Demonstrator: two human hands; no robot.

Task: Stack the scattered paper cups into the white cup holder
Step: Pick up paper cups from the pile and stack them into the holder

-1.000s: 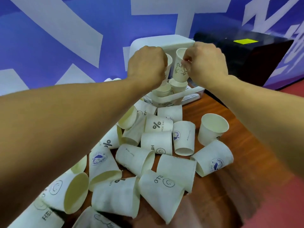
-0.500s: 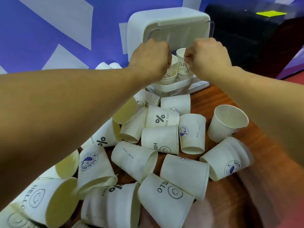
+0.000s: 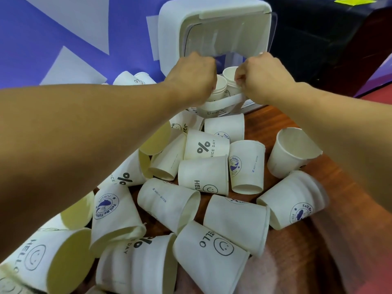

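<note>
Both hands have come down the white cup holder [image 3: 171, 28]. A second ago they were up by its top edge; now the left hand [image 3: 192, 78] and right hand [image 3: 262, 79] sit low, just above its front bar [image 3: 224, 102]. The bunny-print cup [image 3: 230, 78], pinched in the right fingers [image 3: 239, 79] and earlier held clear above the stack, has sunk into it. The second cup [image 3: 220, 88], at the left hand, has dropped likewise.

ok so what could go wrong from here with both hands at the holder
1. The left hand and right hand crowd the mouth of the cup holder, each gripping a cup. The left cup and right cup sit close together, so pushing one down may tilt or crumple the other.
2. The upright cup stands beside the right forearm; pulling back could knock it over.
</note>
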